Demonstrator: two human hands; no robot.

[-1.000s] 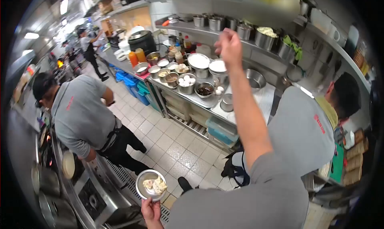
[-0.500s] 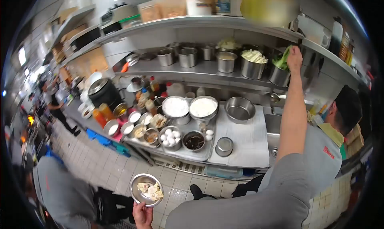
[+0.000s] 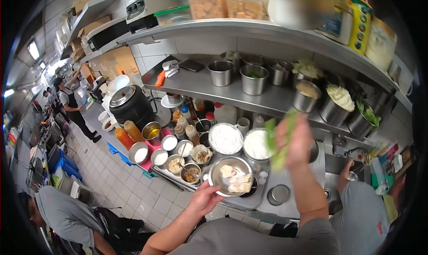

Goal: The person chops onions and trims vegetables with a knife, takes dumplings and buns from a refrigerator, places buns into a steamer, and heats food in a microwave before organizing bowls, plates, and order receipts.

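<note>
Holding one bowl [image 3: 216,174] in left hand [image 3: 205,198], uncountably blurred greens [image 3: 280,155] in right hand [image 3: 299,144].

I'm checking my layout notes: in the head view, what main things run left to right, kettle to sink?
Black soup kettle, left hand, steel bowl, right hand gripping leafy greens, steel sink.

Round silver metal bowl [image 3: 241,165]: smooth, glossy
Long grey metal lower shelf [image 3: 196,83]: satin
Foreground grey cloth shirt [image 3: 240,236]: matt
</note>
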